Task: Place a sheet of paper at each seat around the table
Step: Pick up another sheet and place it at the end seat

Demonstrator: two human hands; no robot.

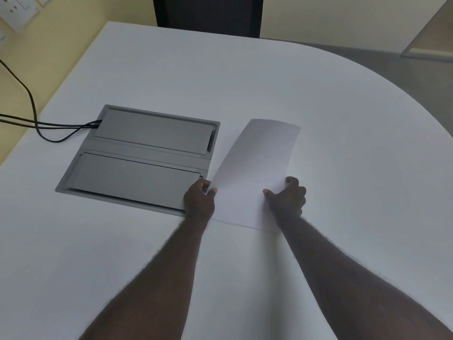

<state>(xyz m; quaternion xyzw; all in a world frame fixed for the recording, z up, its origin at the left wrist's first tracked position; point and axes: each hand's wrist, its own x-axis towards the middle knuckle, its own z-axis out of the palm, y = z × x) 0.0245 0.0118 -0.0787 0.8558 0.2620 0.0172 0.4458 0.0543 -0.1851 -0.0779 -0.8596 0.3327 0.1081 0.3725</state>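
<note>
Fingers [293,184] of the right hand [288,200] curled over the right edge of the sheet of paper [255,168], thumb pressed flat on top, pinching it tight. Fingers [204,185] of the left hand [199,201] curled the same way on the left edge, thumb on top, pinching too. Both hands closed on the near half of the sheet, one on each side, bare arms reaching in from below.

Sheet white and plain, far end bent up a little and curved. Near edge low over the white desk [343,143], maybe touching it, hard to tell. A thin second edge peeking out under the near edge, perhaps one more sheet beneath.

Just left of the paper, a grey metal box [142,155] set into the desk, with two flat lids shut. Left hand touching or nearly touching its near right corner. Black cables [49,123] going from the box's far left corner off over the desk edge.

Across the desk, at the far straight side, the back of a black chair [208,15]. Desk edge rounded on the right. Yellow wall and a white socket plate [17,8] at the far left.
</note>
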